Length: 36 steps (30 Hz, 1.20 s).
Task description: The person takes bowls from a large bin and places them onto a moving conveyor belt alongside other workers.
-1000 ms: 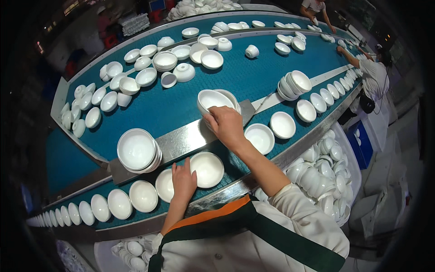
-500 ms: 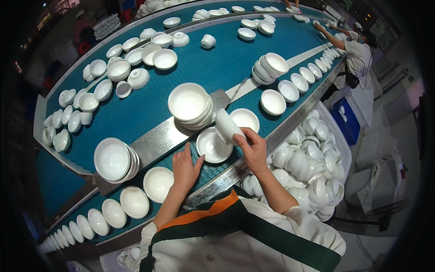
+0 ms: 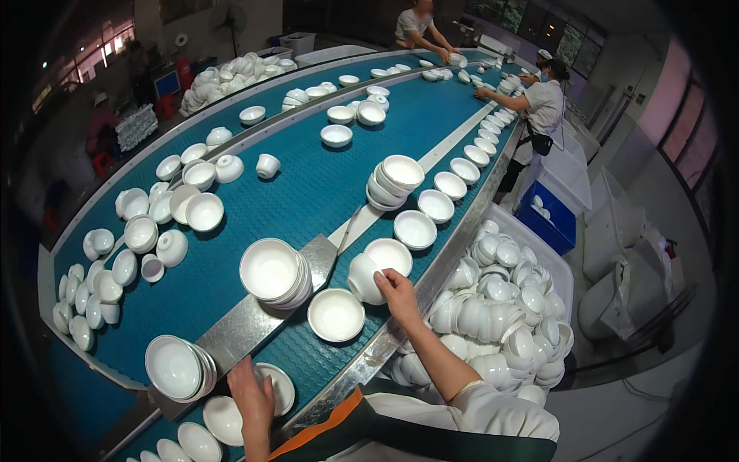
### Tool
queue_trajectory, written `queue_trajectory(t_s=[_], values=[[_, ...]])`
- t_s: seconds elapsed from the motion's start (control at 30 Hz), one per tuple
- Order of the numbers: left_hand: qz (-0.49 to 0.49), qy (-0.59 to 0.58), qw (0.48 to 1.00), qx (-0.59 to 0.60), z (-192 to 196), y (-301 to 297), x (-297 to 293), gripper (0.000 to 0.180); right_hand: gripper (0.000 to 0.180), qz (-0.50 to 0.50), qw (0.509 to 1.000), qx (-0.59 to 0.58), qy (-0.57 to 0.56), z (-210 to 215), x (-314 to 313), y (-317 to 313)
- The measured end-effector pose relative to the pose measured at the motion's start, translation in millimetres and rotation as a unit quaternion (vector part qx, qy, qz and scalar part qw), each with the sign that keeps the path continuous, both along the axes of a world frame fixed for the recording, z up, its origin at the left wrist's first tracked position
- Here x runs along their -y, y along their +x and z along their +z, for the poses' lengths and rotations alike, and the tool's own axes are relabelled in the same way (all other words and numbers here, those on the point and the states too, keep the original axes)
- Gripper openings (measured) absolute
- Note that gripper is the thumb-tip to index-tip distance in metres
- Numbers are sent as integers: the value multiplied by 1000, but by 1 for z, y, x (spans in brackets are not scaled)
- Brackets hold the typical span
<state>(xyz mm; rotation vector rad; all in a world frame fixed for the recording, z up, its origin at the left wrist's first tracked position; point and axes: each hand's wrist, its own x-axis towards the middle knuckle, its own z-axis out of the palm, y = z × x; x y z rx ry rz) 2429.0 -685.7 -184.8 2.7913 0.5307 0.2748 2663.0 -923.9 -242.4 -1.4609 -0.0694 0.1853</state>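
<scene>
- While its fingers curl around the rim, the right hand (image 3: 399,289) grips a white bowl (image 3: 365,278) tipped on its side, lifted just above the teal conveyor belt (image 3: 323,189).
- Just below that held bowl sits an upright bowl (image 3: 336,314) on the near lane, and another open bowl (image 3: 388,256) lies just behind the hand.
- With fingers spread flat, the left hand (image 3: 252,399) rests on a shallow white bowl (image 3: 279,387) at the belt's near edge, gripping nothing that I can make out.
- Left of it stands a leaning stack of bowls (image 3: 178,368); a second stack (image 3: 274,272) sits beside the metal divider rail (image 3: 254,323).
- Further along the rail, a tilted pile (image 3: 392,182) heads a row of single bowls.
- To the right of the belt, a bin heaped with bowls (image 3: 500,308) stands beside the person's arm.
- At the far end, two other people (image 3: 539,108) reach over the belt.
</scene>
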Motion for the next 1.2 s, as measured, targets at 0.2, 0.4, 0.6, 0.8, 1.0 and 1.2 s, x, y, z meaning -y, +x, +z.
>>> queue_trajectory(t_s=[0.2, 0.4, 0.6, 0.8, 1.0, 1.2], values=[[37, -213, 975, -42, -21, 89, 45, 45, 26, 108, 994, 4, 25, 14, -20, -7], [1, -221, 974, -46, -44, 94, 43, 29, 28, 178, 983, -31, 34, 23, -2, -9], [72, -56, 989, -116, -19, 47, 31, 45, 21, 259, 893, 320, -183, 7, 16, -16], [41, 12, 998, 44, 0, 78, 79, 47, 27, 431, 755, 457, -186, -21, 9, -15], [69, 28, 997, -20, -34, 128, 110, 36, 37, 319, 849, 398, -139, 11, 41, 27], [98, 16, 992, -75, -22, 133, 111, 44, 30, 349, 800, 409, -266, -26, 83, 47]])
